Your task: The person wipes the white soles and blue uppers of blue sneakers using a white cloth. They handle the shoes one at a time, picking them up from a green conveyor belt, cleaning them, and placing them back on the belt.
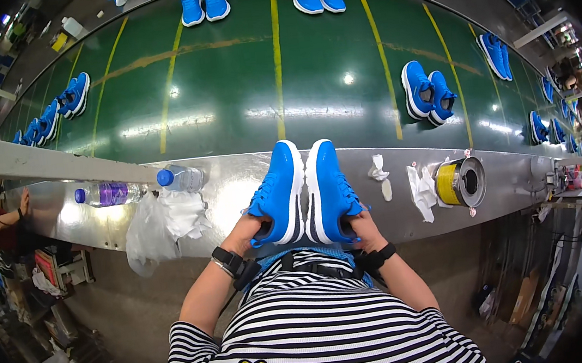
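Note:
Two blue sneakers with white soles are held up side by side in front of me, toes pointing away and soles turned toward each other. My left hand (246,230) grips the left sneaker (280,193) at its heel opening, the fingers partly hidden inside. At the heel of the right sneaker (332,188), my right hand (364,228) is closed in the same way. Both shoes are over the near metal ledge (235,187), just short of the green conveyor belt (227,110).
Pairs of blue sneakers (428,92) stand along the belt. On the ledge at left are capped bottles (181,178), a plastic bag (147,232) and white paper (184,214). To the right are crumpled tissue (421,192) and a tin (461,183). A co-worker (4,219) is at far left.

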`<state>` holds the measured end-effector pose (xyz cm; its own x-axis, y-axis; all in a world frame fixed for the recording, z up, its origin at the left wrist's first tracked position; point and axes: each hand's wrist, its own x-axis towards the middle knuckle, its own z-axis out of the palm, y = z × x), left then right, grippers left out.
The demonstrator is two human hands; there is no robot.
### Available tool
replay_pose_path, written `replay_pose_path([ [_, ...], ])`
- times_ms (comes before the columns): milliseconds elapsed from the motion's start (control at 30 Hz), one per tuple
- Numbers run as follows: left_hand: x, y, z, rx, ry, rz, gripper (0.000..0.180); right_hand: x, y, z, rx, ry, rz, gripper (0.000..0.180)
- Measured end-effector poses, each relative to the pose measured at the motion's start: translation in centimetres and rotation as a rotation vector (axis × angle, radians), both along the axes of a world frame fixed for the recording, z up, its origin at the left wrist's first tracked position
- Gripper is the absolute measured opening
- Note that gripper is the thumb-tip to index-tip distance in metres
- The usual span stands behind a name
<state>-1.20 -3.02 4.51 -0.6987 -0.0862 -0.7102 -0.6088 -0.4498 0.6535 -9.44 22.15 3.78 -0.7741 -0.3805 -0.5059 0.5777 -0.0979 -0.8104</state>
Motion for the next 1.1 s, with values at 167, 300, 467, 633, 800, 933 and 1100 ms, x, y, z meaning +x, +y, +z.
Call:
replay_pose_path([
  [167, -0.3, 0.1, 0.8, 0.005, 0.094, 0.048, 0.03, -0.8, 0.2, 0.8, 0.09, 0.299, 0.163, 0.05],
  [300, 0.1, -0.5, 0.2, -0.063, 0.175, -0.015, 0.032, -0.8, -0.3, 2.4, 0.095, 0.375, 0.146, 0.051],
  [467, 0.9, -1.3, -1.5, -0.231, 0.38, -0.096, 0.041, -0.6, 0.3, 2.5, 0.092, 0.428, 0.157, 0.054],
  [633, 0.7, -1.2, -0.8, -0.464, 0.597, -0.099, 0.048, -0.3, 0.4, 3.3, 0.105, 0.55, 0.141, 0.056],
  [800, 1.1, -1.3, -1.1, -0.682, 0.596, -0.026, 0.059, -0.1, 0.8, 2.9, 0.274, 0.762, 0.125, 0.06],
  [933, 0.8, -1.5, 1.0, -1.033, 0.586, -0.136, 0.065, -0.1, 1.2, 3.2, 0.507, 0.954, 0.162, 0.063],
  [1100, 0.6, -0.9, 2.8, -1.1, 0.593, -0.134, 0.064, -0.1, 1.0, 3.4, 0.544, 0.97, 0.183, 0.063],
])
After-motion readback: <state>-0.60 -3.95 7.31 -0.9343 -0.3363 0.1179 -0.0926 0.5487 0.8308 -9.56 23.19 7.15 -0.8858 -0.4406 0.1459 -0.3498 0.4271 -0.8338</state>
